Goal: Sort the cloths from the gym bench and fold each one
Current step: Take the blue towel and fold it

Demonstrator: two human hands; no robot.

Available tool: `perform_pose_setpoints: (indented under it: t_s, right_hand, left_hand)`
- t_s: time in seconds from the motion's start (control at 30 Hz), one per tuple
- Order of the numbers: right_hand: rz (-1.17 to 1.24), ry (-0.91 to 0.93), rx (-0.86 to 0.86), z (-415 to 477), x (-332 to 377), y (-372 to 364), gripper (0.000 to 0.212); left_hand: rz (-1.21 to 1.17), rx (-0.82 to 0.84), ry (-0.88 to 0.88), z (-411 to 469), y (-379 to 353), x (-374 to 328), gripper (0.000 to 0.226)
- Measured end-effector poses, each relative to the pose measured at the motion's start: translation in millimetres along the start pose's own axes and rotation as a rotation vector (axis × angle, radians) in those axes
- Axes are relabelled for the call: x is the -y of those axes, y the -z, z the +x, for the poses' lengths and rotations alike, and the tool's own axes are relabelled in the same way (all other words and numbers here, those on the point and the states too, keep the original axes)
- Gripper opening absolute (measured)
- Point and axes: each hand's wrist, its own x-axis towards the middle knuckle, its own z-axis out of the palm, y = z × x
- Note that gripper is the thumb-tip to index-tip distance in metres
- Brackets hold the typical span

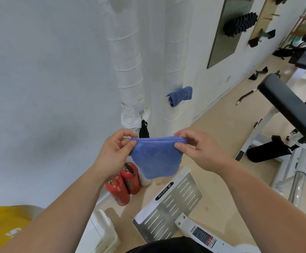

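Bench (285,105) partly off-frame rt edge, yellow item (4,227) off btm-left, sticker (202,234) txt illegible

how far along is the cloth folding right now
Done: no finished folded cloth is visible. In hand: the blue cloth, pinched at its top corners by the left hand and right hand; its top edge shows doubled layers, so folding has begun. Left: a second blue cloth sits bunched against the white pipe.
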Motion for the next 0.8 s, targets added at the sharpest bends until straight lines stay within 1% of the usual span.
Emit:
perform_pose_setpoints:
  t_s: [0.13,0.23,0.33,0.37,0.43,0.5,0.57,0.67,0.77,0.8]
  right_hand:
    - [0.315,-0.059,-0.008,0,9,2,0.013]
    - [0.393,-0.037,-0.055,2,16,4,0.023]
    - [0.361,0.013,-0.073,3,22,6,0.041]
    - [0.355,0.019,-0.066,3,24,7,0.045]
    - [0.354,0.007,-0.053,3,26,10,0.049]
    - [0.348,-0.009,-0.057,3,26,12,0.05]
    - [0.365,-0.012,-0.063,4,23,15,0.05]
    - [0.469,-0.05,-0.027,5,11,17,0.043]
    - [0.52,-0.13,0.08,1,-8,5,0.02]
    - [0.529,-0.157,0.126,-1,-15,-2,0.017]
  left_hand:
    - [0.077,0.219,-0.063,5,7,-17,0.056]
    - [0.18,0.484,-0.087,10,12,-45,0.066]
    - [0.179,0.726,-0.012,19,10,-70,0.07]
    - [0.179,0.789,0.001,21,8,-76,0.069]
    - [0.191,0.877,0.002,25,1,-84,0.058]
    - [0.257,0.9,-0.016,29,-7,-88,0.043]
    - [0.369,0.885,-0.032,34,-14,-92,0.034]
    - [0.411,0.806,0.006,40,-22,-94,0.042]
    - [0.39,0.689,0.038,42,-29,-93,0.049]
    - [0.377,0.651,0.059,43,-30,-93,0.051]
